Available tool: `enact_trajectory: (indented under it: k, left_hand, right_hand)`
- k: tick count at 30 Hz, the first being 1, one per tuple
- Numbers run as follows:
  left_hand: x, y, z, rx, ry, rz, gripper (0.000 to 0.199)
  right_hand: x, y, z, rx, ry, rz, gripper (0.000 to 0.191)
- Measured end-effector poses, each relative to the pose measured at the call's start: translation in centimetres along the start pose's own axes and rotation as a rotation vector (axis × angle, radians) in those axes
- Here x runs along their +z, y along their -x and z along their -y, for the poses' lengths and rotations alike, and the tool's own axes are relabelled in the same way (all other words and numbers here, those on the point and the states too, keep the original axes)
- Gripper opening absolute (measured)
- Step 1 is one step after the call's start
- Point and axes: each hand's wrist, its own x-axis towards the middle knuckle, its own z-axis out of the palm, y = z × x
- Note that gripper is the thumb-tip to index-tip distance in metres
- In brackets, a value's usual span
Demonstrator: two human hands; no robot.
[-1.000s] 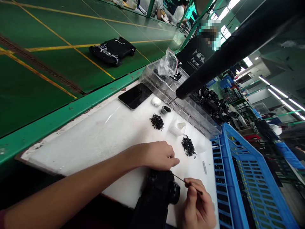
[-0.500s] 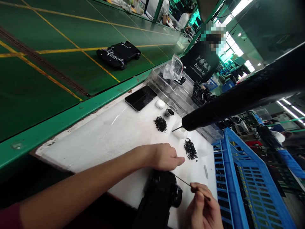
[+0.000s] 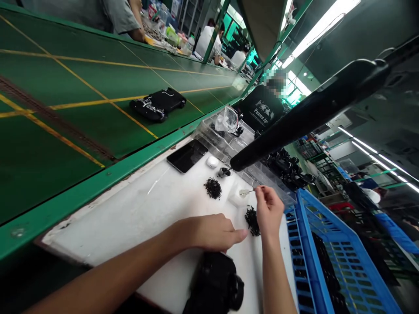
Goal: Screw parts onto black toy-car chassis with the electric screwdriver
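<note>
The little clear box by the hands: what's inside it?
A pale translucent blob lies in the clear plastic box, touched by the tip of a thin pick in the right hand. Whatever is beneath the blob is covered by it.

Electric screwdriver (image 3: 294, 122) over the plastic tray (image 3: 271, 181)

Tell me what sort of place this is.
Most likely a factory assembly line: a long green conveyor belt with workers along it, a blue plastic crate, and small black screws heaped on a white work mat.
</note>
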Motion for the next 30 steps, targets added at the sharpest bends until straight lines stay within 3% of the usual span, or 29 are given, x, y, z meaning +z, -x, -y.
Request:
enact_trajectory:
  k: [3, 7, 9, 12, 17, 21, 30]
  left_hand:
    - [0.0, 0.0, 0.0, -0.013, 0.008, 0.003, 0.075]
    - [-0.2, 0.2, -0.3, -0.043, 0.027, 0.02, 0.076]
    - [-0.4, 0.3, -0.5, -0.062, 0.037, 0.023, 0.078]
    - [-0.4, 0.4, -0.7, -0.072, 0.043, 0.032, 0.081]
    - [-0.3, 0.3, -0.8, -0.061, 0.057, 0.012, 0.086]
    - [-0.4, 0.5, -1.0, -0.05, 0.081, 0.013, 0.087]
    - [-0.1, 0.2, -0.9, 0.016, 0.058, 0.002, 0.085]
  right_hand:
    - [0.0, 0.0, -0.6, 0.043, -0.004, 0.042, 0.03]
    - [-3.1, 2.0, 1.5, -0.055, -0.123, -0.321, 0.02]
    - [-4.8, 4.5, 2.7, -0.123, -0.224, -0.412, 0.013]
    - [-5.8, 9.4, 3.3, -0.172, -0.31, -0.313, 0.003]
    - [-4.2, 15.7, 2.0, -0.197, -0.327, -0.191, 0.011]
    - [-3.2, 17.0, 1.4, -0.129, -0.368, -0.121, 0.013]
    - [-3.6, 17.0, 1.4, -0.131, -0.291, -0.092, 0.014]
